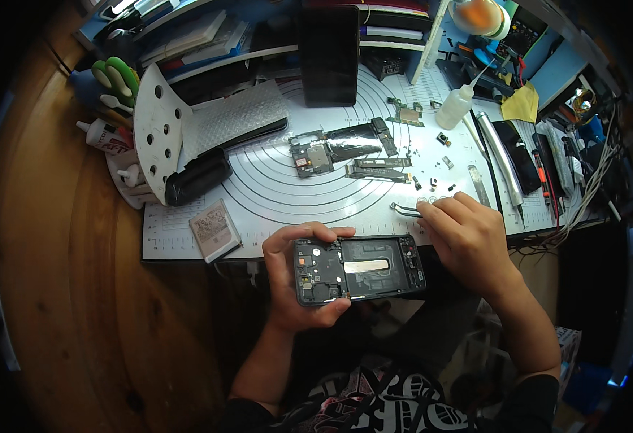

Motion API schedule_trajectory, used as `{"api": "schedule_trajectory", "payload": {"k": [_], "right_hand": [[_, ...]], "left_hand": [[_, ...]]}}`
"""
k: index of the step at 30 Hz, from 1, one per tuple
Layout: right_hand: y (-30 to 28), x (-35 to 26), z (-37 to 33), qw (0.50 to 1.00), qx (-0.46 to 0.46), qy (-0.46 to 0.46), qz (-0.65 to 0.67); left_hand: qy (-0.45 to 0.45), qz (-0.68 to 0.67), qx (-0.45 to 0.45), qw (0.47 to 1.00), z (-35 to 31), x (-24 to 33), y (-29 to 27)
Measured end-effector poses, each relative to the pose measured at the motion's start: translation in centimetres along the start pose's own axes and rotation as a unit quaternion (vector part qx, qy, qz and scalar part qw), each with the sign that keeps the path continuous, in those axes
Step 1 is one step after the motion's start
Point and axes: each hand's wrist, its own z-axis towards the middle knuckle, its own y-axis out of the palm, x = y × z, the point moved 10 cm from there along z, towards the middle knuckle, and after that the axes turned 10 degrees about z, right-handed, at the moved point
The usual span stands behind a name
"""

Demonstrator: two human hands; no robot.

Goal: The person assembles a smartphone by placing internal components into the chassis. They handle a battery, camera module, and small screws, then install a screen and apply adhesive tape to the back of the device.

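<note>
My left hand (291, 278) grips a gutted phone frame (374, 285) by its left end, fingers above and thumb below, just in front of the desk's near edge. Its inner side faces up, with a bare battery bay and a pale strip in the middle. In my right hand (468, 242) are dark tweezers (406, 210), pinched between thumb and fingers. Their curved tips point left, apart from the frame, above the mat's near part. Beyond lie a phone mid-plate (313, 156), a black battery (352, 141), flex cables (378, 171) and several tiny parts.
A loose silver battery (216, 229) lies at the mat's near left edge. Behind it stand a white holed holder (156, 137) and a black pouch (199, 177). At right are a dropper bottle (455, 105), a silver pen-like tool (499, 155), a dark phone (516, 155) and tangled cables (596, 180).
</note>
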Motion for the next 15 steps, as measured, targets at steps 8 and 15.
{"api": "schedule_trajectory", "payload": {"k": [8, 15], "right_hand": [[0.1, 1.0, -1.2, 0.994, -0.083, 0.075, 0.021], [-1.6, 2.3, -2.3, 0.989, -0.008, 0.112, 0.096]], "left_hand": [[0.025, -0.035, -0.054, 0.998, 0.2, 0.3, 0.1], [0.013, -0.044, -0.06, 0.997, 0.5, 0.2, 0.3]]}}
